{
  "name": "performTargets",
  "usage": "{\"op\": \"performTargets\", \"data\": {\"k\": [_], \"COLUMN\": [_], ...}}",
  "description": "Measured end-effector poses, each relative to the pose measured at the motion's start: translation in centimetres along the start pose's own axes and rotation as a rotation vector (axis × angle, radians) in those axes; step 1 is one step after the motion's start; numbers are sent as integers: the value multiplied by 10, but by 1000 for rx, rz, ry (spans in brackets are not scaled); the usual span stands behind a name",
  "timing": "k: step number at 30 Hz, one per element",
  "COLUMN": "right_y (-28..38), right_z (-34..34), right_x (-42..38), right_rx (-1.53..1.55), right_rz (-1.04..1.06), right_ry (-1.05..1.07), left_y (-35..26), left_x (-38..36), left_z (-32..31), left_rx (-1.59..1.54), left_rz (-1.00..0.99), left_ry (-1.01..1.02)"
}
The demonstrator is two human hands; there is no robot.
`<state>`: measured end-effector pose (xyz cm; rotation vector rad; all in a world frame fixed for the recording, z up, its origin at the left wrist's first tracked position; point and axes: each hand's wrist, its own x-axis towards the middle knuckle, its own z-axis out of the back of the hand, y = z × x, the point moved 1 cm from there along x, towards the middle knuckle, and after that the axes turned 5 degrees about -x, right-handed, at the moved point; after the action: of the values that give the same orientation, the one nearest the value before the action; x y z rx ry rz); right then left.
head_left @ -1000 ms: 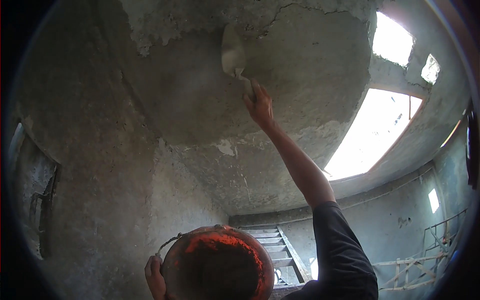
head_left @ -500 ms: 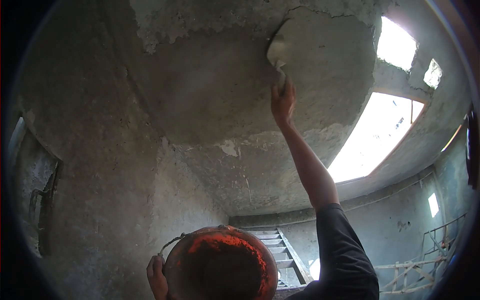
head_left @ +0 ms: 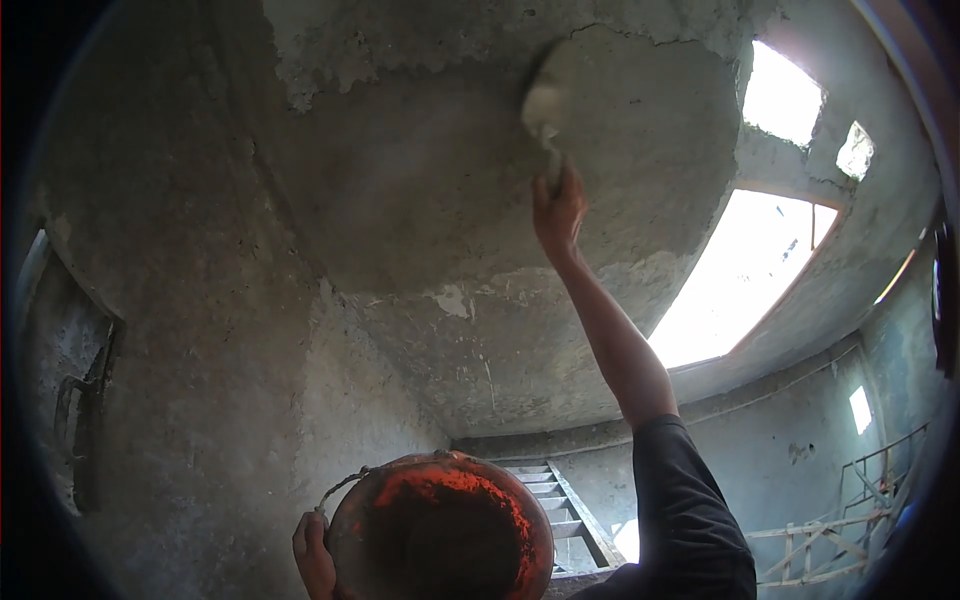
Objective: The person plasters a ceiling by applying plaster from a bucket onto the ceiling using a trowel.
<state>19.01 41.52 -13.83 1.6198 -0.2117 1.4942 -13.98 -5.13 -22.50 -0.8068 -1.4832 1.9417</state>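
Overhead, my right hand (head_left: 560, 210) is closed around the handle of a trowel (head_left: 547, 105). The blade lies against the damp grey plaster (head_left: 650, 130) of the ceiling, and its outline is blurred. At the bottom of the view is a red-orange bucket (head_left: 400, 484), its wall smeared with grey. The bucket's inside is dark, so its contents cannot be made out. My left hand (head_left: 314, 555) grips the bucket at its left side, just below the end of the wire handle (head_left: 342, 483).
A metal ladder (head_left: 570, 515) stands behind the bucket. Bright openings (head_left: 745, 275) pierce the ceiling's right side. A rough concrete wall (head_left: 210, 400) rises at left, and a scaffold-like frame (head_left: 815, 550) is at lower right.
My right hand and the trowel have shifted slightly left and down in view, with the blade more blurred. The background has also shifted a little left. The bucket and my left hand stay nearly the same.
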Motion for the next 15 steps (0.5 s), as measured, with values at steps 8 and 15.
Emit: {"op": "performTargets", "data": {"k": [8,15], "right_y": [1,32], "right_z": [-20,-28], "right_x": [5,-16], "right_rx": [3,133], "right_rz": [-59,117], "right_ry": [42,240], "left_y": [-4,7], "left_x": [0,4], "left_z": [2,3], "left_rx": [5,-41], "left_rz": [27,43], "left_ry": [39,-6]}}
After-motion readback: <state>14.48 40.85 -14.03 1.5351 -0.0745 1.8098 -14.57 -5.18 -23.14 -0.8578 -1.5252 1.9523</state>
